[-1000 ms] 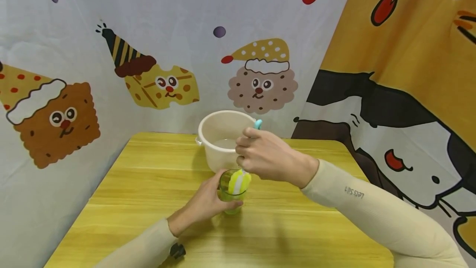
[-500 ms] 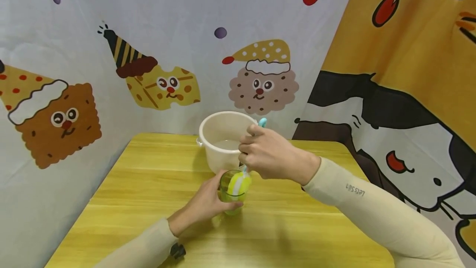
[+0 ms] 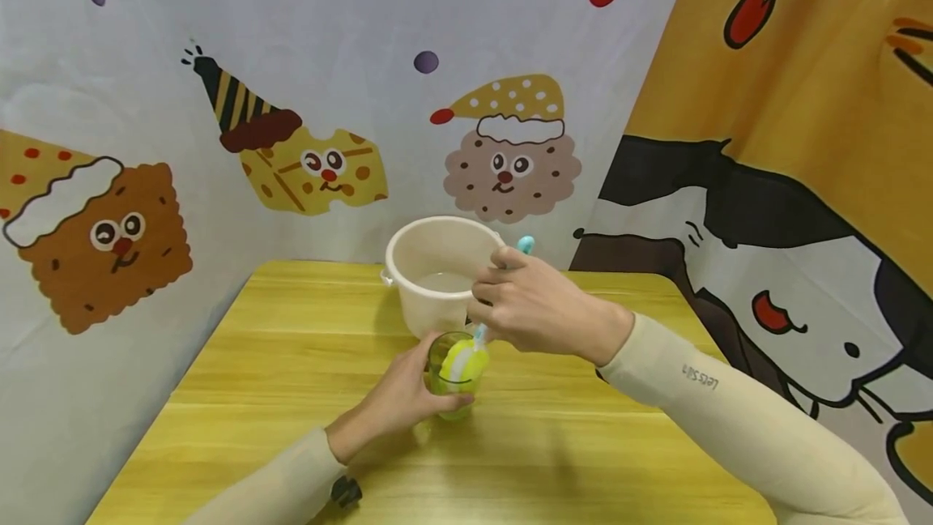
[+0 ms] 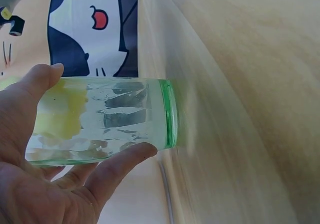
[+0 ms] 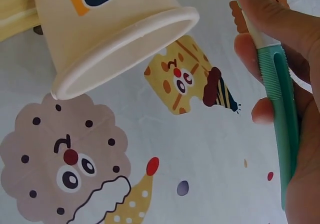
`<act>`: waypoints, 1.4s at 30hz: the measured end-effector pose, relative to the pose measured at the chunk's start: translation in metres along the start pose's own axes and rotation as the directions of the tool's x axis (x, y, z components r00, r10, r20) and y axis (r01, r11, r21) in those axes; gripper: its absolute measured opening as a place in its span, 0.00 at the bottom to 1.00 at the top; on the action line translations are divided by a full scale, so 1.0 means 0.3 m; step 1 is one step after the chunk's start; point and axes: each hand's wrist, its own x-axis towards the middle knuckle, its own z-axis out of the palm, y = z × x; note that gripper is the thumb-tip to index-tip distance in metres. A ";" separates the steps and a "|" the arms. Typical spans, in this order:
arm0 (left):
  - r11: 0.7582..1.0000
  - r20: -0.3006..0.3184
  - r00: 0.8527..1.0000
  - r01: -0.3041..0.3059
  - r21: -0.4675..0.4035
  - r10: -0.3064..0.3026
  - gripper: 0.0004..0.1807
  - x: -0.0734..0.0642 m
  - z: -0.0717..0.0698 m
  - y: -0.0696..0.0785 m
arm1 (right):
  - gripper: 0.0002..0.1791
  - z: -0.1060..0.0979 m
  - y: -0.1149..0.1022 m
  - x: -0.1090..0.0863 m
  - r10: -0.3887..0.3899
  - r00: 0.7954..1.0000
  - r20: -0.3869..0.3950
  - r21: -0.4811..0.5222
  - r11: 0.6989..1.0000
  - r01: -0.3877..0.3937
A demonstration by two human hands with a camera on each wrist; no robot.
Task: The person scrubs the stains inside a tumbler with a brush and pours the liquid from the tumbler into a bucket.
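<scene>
Nearest, the left sleeve [image 3: 273, 476] comes in from the near left, with a small black thing [image 3: 346, 492] at its wrist. Beyond it, the left hand [image 3: 401, 397] grips the glass [image 4: 125, 112] from the left, its fingers bent round the wall, one digit on the near side and others on the far side. The glass stands roughly upright over the middle of the worktop [image 3: 306, 330], mouth up; whether its base touches, I cannot tell.

Inside the glass, near its mouth, sits the yellow head [image 3: 466, 363] of a brush. Its handle [image 5: 283, 126] slants up out of the mouth, leaning right and far, into the right hand [image 3: 543, 302], whose fingers and thumb curl round it; a blue-green end pokes out above. Spatially, the key is this line: the brush leans off the glass's upright axis, so the right hand is above the mouth, to its right and far side, while the left hand is closer to the glass itself.

Just past the glass stands the bucket [image 3: 423, 306], partly hidden by the right hand. Farthest hangs a cartoon backdrop [image 3: 321, 39].
</scene>
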 end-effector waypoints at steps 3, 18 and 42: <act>1.000 -0.002 1.000 0.006 -0.001 -0.006 0.51 0.000 -0.001 0.001 | 0.23 0.004 -0.006 -0.004 0.013 1.000 -0.020 0.011 1.000 -0.013; 1.000 0.019 1.000 -0.001 -0.007 0.001 0.51 -0.004 0.001 -0.001 | 0.15 0.017 -0.038 -0.017 0.053 0.995 -0.086 0.045 0.998 -0.049; 1.000 0.012 1.000 -0.017 -0.013 0.017 0.51 -0.002 0.000 -0.002 | 0.11 0.013 -0.064 0.000 0.075 0.991 -0.115 0.016 0.997 -0.074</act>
